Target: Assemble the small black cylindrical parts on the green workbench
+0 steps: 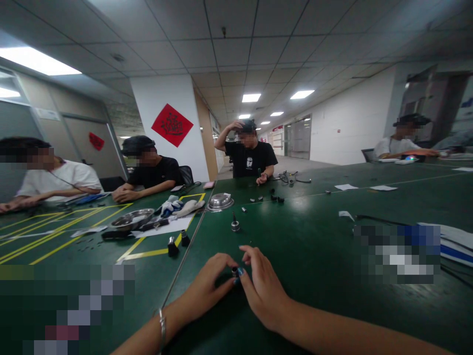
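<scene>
Fingers partly hide a small dark piece (234,271) over the green counter (306,246), so its shape is hard to see. The left hand (208,282) pinches it; the right hand (261,288) is open, thumb by it.

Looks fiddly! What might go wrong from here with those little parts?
The small part at the fingertips of the left hand and right hand might slip and roll away. The metal piece with a narrow top, standing just beyond, could tip over if a hand bumps it.
</scene>
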The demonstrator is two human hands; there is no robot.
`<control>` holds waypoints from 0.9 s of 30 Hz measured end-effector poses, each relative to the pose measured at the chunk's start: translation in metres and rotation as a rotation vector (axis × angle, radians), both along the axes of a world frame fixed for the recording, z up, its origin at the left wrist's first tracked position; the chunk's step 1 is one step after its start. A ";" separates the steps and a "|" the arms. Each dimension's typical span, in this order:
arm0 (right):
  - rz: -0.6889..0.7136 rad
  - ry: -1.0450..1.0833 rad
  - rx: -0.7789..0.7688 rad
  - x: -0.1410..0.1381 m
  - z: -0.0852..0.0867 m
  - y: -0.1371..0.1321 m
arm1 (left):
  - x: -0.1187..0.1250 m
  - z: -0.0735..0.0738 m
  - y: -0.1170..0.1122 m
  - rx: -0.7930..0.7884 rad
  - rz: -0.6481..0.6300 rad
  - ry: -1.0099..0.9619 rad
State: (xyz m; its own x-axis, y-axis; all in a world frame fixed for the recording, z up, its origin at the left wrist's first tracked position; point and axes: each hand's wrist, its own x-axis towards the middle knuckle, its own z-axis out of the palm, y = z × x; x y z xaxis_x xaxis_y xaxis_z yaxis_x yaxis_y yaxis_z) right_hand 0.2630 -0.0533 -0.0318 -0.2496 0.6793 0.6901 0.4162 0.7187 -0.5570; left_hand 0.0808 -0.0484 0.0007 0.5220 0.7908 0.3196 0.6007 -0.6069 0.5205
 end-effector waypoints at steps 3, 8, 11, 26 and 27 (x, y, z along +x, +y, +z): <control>0.031 -0.009 -0.014 0.001 0.002 -0.001 | 0.000 0.002 0.000 0.058 0.027 0.036; 0.103 -0.034 -0.044 0.002 0.005 -0.002 | -0.011 0.001 0.009 0.267 0.189 0.148; 0.139 -0.055 -0.074 0.004 0.008 -0.004 | -0.026 -0.002 0.021 0.411 0.339 0.243; 0.167 -0.152 -0.118 0.007 0.018 -0.009 | -0.098 -0.009 0.050 0.608 0.952 0.469; 0.168 -0.154 -0.116 0.007 0.018 -0.009 | -0.100 -0.010 0.052 0.609 0.969 0.465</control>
State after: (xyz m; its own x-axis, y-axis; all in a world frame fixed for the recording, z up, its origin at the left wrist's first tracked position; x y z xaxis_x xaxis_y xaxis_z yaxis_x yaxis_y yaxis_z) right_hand 0.2701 -0.0626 -0.0140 -0.4621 0.6918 0.5549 0.3823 0.7200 -0.5792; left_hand -0.0195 0.0032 -0.0090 -0.0338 0.7020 0.7113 0.9896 0.1230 -0.0744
